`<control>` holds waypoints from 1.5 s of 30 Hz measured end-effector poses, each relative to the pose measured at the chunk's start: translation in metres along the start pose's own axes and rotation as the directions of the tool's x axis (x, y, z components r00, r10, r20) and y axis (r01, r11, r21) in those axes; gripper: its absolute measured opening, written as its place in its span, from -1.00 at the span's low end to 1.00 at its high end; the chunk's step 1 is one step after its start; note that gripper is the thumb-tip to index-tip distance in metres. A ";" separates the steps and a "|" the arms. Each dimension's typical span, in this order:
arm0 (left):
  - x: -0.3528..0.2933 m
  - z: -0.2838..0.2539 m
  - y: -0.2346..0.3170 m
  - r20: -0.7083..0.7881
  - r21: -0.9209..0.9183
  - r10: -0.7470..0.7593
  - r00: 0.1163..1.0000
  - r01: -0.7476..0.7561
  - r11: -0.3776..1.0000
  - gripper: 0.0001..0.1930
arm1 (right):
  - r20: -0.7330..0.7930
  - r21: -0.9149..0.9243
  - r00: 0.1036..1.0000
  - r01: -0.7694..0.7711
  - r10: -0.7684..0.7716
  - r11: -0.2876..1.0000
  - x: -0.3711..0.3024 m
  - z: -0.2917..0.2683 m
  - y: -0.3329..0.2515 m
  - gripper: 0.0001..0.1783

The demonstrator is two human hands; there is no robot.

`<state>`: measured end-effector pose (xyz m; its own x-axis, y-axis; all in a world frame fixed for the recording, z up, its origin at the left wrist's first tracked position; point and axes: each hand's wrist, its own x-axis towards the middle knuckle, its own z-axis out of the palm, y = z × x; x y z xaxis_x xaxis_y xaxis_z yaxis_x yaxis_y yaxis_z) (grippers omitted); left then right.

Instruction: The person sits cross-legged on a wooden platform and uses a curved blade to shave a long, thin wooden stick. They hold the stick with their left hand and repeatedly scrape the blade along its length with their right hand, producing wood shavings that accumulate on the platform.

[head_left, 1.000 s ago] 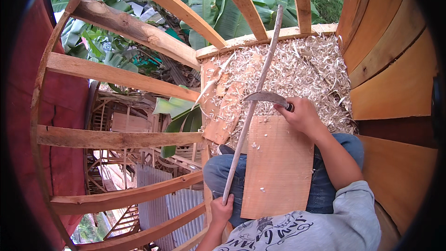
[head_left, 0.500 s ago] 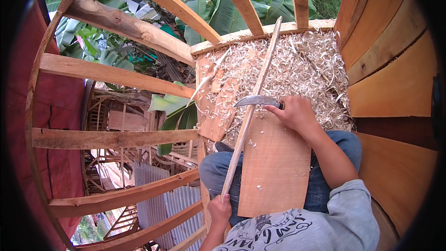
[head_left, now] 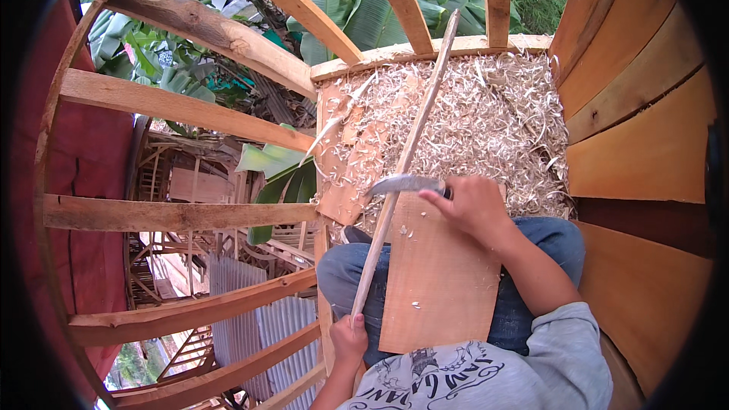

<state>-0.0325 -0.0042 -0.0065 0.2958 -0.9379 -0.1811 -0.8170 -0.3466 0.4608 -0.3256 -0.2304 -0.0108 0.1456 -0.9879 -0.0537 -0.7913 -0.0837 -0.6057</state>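
Note:
A long, pale wooden stick (head_left: 420,118) slants from low left up past the far edge of the floor. My left hand (head_left: 349,338) is wrapped round its near end. In my right hand (head_left: 474,206) is the dark handle of a knife with a curved blade (head_left: 406,183). The blade lies across the stick, touching it about midway. Beneath, a flat wooden board (head_left: 440,281) rests on my lap, its far end under the stick and right hand. A few small chips are scattered on the board.
Curled wood shavings (head_left: 493,129) cover the floor ahead, with a flat plank (head_left: 351,175) at their left. Wooden slats (head_left: 182,212) form an open railing on the left. A plank wall (head_left: 638,167) stands close on the right. Banana leaves (head_left: 357,7) hang beyond the far edge.
The knife and my right hand have moved nearer to me along the stick. The stick's far tip has risen slightly in view. My left hand keeps its grip.

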 end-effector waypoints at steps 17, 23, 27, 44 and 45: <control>0.006 0.000 -0.012 0.086 0.006 -0.049 0.995 0.048 0.999 -0.24 | -0.102 0.153 0.975 -0.181 0.197 0.972 0.030 -0.011 0.023 -0.28; 0.007 -0.004 -0.018 0.119 -0.024 -0.032 0.992 0.035 0.999 -0.21 | -0.192 0.230 0.947 -0.210 0.256 0.950 0.036 -0.020 0.035 -0.27; 0.009 -0.005 -0.017 0.123 -0.033 -0.018 0.992 0.022 0.999 -0.22 | -0.107 0.139 0.994 0.023 -0.008 0.990 0.009 0.002 -0.013 -0.30; 0.007 -0.002 -0.017 0.106 -0.032 -0.049 0.993 0.053 0.998 -0.22 | -0.093 0.121 0.995 0.047 -0.036 0.992 0.015 0.014 -0.012 -0.27; 0.005 -0.003 -0.018 0.090 -0.028 -0.056 0.994 0.058 0.998 -0.22 | -0.088 0.164 0.991 -0.081 0.096 0.983 0.031 0.006 -0.004 -0.27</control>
<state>-0.0151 -0.0026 -0.0130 0.2950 -0.9124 -0.2837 -0.7843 -0.4008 0.4736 -0.3142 -0.2601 -0.0142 0.0161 -0.9990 -0.0421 -0.6925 0.0193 -0.7211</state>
